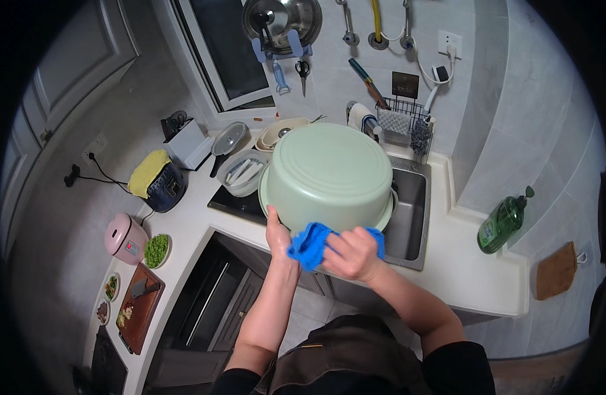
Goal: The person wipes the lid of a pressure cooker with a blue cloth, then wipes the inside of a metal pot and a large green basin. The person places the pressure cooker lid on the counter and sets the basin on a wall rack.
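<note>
A large pale green plastic basin [332,163] is held up with its base towards me, over the front of the counter and part of the sink [406,222]. My left hand [278,234] grips its rim at the lower left, the thumb lying along the side wall. A crumpled blue cloth [310,247] is bunched in my right hand [350,254], close against the near side of the basin. The basin hides most of the sink and whatever lies behind it.
Left of the basin are a tub of white pieces [241,173], a glass lid [230,138] and a dark rice cooker [165,185]. Further left, a cleaver [144,290] rests on a cutting board [142,316]. A green soap bottle [500,224] stands at right.
</note>
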The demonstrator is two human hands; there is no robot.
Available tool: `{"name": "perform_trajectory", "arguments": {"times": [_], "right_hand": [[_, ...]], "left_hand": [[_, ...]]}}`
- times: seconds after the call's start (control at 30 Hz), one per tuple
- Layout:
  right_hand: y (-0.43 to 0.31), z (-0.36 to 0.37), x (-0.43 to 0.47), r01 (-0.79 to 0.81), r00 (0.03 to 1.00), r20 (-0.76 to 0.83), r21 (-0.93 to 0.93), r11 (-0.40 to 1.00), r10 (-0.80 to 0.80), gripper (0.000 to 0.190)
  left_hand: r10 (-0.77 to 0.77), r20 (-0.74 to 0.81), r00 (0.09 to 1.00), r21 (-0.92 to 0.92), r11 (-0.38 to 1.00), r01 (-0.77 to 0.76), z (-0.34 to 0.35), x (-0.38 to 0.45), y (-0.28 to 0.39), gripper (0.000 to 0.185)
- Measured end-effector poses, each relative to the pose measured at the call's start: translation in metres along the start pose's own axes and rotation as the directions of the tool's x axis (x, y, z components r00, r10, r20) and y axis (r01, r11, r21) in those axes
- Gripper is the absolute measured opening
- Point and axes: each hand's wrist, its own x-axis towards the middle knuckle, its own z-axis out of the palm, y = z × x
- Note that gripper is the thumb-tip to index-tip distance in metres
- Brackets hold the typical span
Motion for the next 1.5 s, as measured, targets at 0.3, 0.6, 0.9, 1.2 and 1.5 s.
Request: {"name": "perform_trajectory", "arguments": {"times": [0.3, 0.6, 0.9, 1.2, 1.5], "right_hand": [[0.103, -0.024, -0.06, -0.4, -0.064, 0.156, 0.901, -0.168, 0.986, 0.026], [0.064, -0.053, -0.018, -0.013, 0.152, 0.384, 0.922, -0.387, 0.911, 0.032], [0.059, -0.058, 0.005, -0.646, 0.268, 0.474, 0.734, -0.208, 0.839, 0.031], [0.065, -0.042, -0.016, -0.736, 0.281, 0.262, 0.677, 0.032, 0.923, 0.016], [0.07, -0.019, -0.04, -0.819, 0.434, 0.476, 0.562, 0.114, 0.765, 0.023]], "left_hand": [[-0.096, -0.097, 0.991, -0.032, 0.995, 0.093, -0.035, -0.002, 0.025, 0.041], [-0.082, 0.229, 0.97, -0.151, 0.981, 0.119, -0.075, 0.013, 0.003, 0.044], [-0.033, 0.506, 0.862, 0.011, 0.999, 0.032, -0.121, 0.016, 0.004, 0.046], [-0.033, 0.458, 0.888, 0.459, 0.864, -0.205, -0.08, 0.013, 0.085, 0.042], [-0.035, 0.465, 0.885, 0.75, 0.548, -0.372, -0.022, -0.003, 0.111, 0.024]]}}
